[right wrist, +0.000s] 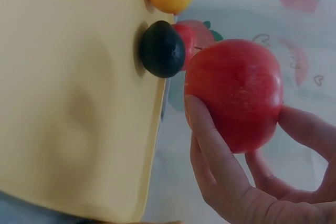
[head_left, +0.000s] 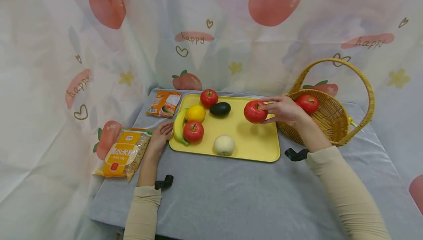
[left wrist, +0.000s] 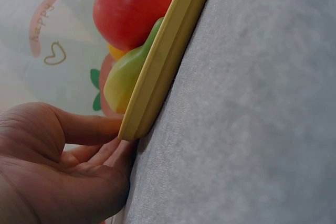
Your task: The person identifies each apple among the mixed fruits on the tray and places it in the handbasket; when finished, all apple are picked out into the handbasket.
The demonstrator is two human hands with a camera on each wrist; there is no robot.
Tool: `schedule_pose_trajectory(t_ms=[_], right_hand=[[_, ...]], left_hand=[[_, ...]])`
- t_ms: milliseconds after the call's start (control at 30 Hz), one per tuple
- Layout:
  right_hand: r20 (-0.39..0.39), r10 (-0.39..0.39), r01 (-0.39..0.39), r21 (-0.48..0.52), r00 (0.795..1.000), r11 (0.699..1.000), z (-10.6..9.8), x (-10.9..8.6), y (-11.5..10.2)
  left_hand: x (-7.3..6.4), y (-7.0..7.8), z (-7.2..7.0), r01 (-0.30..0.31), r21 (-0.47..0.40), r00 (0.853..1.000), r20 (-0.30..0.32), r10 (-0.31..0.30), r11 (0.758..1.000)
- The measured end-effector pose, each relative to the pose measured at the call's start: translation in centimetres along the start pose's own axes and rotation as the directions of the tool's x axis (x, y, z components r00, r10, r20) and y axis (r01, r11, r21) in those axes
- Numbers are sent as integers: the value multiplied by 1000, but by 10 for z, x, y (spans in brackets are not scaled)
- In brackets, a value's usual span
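Observation:
My right hand [head_left: 285, 111] holds a red apple [head_left: 255, 111] above the right part of the yellow tray [head_left: 251, 148], thumb and fingers spread around it. The right wrist view shows the apple [right wrist: 233, 95] gripped at its sides, off the tray surface. At the tray's left edge, my left hand [head_left: 162, 135] grips the rim, thumb and fingertips against it. On the tray lie a banana [head_left: 179, 128], a yellow lemon-like fruit [head_left: 195, 113], two red apples, one at the front [head_left: 193, 131] and one behind [head_left: 209, 98], a dark avocado [head_left: 220, 109] and a pale round fruit [head_left: 224, 145].
A wicker basket [head_left: 333, 122] with a tall handle stands right of the tray, with a red apple [head_left: 308, 103] in it. To the left lie an orange snack packet [head_left: 163, 103] and a yellow bag of grains [head_left: 125, 151]. A printed curtain [head_left: 211, 12] hangs behind.

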State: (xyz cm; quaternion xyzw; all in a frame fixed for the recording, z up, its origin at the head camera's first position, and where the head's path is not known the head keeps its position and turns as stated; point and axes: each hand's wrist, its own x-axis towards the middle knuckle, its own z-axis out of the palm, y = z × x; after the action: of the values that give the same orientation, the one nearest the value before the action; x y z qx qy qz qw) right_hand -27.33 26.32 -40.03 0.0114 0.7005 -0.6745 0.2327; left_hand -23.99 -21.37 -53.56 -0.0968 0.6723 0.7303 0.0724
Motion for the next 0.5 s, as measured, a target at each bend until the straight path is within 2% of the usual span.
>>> schedule_pose_trajectory(t_ms=[333, 500], right_hand=[[-27, 1, -2, -28, 1000, 1000, -20, -12, -10], [-28, -6, 5, -35, 1000, 999, -32, -18, -13]], left_hand=[[-1, -1, 0, -46, -4, 999, 13, 46, 999], [-1, -2, -1, -50, 7, 999, 10, 50, 999]])
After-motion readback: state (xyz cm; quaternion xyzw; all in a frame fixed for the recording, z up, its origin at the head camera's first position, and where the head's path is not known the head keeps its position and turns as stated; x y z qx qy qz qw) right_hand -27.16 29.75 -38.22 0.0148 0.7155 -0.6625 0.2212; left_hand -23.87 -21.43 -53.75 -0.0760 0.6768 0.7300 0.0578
